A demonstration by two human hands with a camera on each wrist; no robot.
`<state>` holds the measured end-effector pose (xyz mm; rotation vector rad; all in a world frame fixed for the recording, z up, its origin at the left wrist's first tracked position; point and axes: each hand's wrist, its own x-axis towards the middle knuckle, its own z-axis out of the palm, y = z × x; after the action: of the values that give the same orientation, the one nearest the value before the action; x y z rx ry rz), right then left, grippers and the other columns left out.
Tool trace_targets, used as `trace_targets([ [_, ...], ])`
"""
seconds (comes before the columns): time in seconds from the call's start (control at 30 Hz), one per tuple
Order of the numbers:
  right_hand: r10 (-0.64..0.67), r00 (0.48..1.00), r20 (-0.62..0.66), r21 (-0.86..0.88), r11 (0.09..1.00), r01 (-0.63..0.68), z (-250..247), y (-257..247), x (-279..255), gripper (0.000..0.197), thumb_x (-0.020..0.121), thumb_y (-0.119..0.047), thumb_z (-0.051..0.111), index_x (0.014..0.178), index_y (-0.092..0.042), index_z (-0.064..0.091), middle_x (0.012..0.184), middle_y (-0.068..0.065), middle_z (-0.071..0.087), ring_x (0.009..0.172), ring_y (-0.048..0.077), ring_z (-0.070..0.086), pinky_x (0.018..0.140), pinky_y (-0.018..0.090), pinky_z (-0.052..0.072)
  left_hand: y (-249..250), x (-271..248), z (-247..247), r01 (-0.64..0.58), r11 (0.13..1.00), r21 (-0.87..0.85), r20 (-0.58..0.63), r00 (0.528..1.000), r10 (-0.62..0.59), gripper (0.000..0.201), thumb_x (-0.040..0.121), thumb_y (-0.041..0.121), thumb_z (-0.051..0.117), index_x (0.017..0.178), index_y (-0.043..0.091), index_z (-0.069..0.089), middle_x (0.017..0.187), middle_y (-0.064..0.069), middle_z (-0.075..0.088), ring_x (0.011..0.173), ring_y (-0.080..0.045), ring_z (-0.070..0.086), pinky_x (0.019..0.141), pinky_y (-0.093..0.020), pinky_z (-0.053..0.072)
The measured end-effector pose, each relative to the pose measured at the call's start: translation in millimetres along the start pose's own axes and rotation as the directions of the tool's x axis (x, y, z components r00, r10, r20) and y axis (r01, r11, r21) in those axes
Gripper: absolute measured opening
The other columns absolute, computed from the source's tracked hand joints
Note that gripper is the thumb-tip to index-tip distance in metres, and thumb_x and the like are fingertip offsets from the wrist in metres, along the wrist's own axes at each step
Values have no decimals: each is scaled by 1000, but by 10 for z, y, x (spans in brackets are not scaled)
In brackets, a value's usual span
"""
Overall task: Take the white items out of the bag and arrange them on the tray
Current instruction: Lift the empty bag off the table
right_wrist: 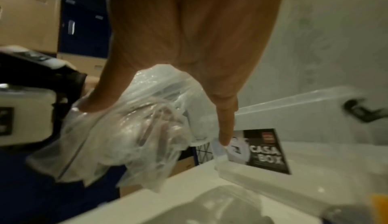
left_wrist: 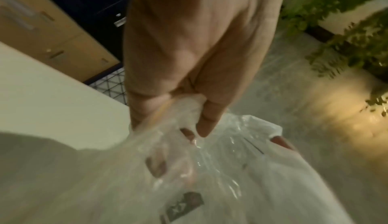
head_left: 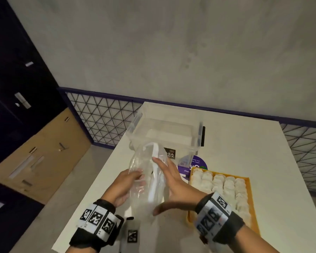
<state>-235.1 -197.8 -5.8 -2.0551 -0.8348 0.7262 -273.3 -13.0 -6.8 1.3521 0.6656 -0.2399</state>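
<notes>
Both hands hold a clear plastic bag [head_left: 150,181] up over the white table. My left hand [head_left: 133,178] grips its left side, with the fingers curled into the film [left_wrist: 189,124]. On the right side my right hand [head_left: 167,177] lies against the bag [right_wrist: 136,128] with straight fingers and the thumb spread. A white strip runs down the bag; I cannot tell whether anything is inside. To the right, the orange tray [head_left: 251,198] holds several white items [head_left: 226,187] in rows.
A clear lidless storage box [head_left: 171,128] with a black label [right_wrist: 264,151] stands behind the bag. A purple sticker [head_left: 195,165] lies between box and tray. A small tagged device [head_left: 132,234] sits near the table's front edge. A wire mesh fence [head_left: 102,119] and lockers are at the left.
</notes>
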Motion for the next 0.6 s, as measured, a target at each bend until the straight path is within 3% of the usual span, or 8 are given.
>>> trace_targets([
  [0.07,-74,997,-14,130,989,75,114,-116,98,111,57,-37,86,129,-63,6,152,-10,-4,144,14,-1,119,41,15,42,-124,34,32,994,-101,78,997,-24,19,98,16,49,107,3,61,94,-17,68,68,-20,70,55,-27,57],
  [0.17,-135,984,-117,191,969,156,277,-186,199,83,62,-22,83,118,-48,27,129,-7,31,123,3,34,103,14,33,51,-269,13,44,962,-271,190,982,8,40,99,31,44,121,2,60,114,-24,66,104,-31,66,92,-42,53],
  [0.23,-115,976,-186,271,949,163,320,-214,231,67,63,-23,80,112,-38,37,118,-4,43,110,6,45,93,17,40,41,-318,-50,40,944,-328,235,971,41,50,97,41,40,126,3,57,127,-25,59,119,-32,57,107,-44,40],
  [0.33,-23,958,-286,395,908,140,355,-216,284,47,62,-21,75,99,-25,46,98,-1,56,92,12,54,81,25,44,45,-411,-140,-107,993,-43,257,960,114,51,92,51,38,122,15,58,124,-9,65,113,-16,62,101,-28,45],
  [0.4,31,933,-358,470,870,152,423,-252,350,36,63,-11,69,91,-24,49,90,0,60,90,20,57,81,34,48,43,-471,-201,-282,942,180,303,927,220,45,94,50,41,124,21,59,124,2,65,119,-11,58,104,-26,41],
  [0.5,135,886,-444,568,807,162,509,-382,481,32,71,7,62,89,-19,53,95,10,63,95,33,59,87,52,49,-29,-474,-389,-466,713,524,193,880,434,40,80,58,59,117,50,46,133,24,37,129,-3,35,110,-25,28],
  [0.57,221,862,-456,663,731,164,526,-495,599,27,77,8,60,94,-12,54,99,17,64,93,36,62,84,51,50,-17,-518,-590,-516,670,534,79,819,568,62,66,55,74,111,56,32,134,40,13,130,10,21,104,-10,26],
  [0.6,248,872,-421,728,666,162,547,-579,662,26,79,7,59,98,-10,55,102,19,65,92,34,64,81,48,52,-22,-516,-710,-561,634,532,87,781,618,75,63,52,80,115,61,26,136,44,5,130,18,15,101,-4,25],
])
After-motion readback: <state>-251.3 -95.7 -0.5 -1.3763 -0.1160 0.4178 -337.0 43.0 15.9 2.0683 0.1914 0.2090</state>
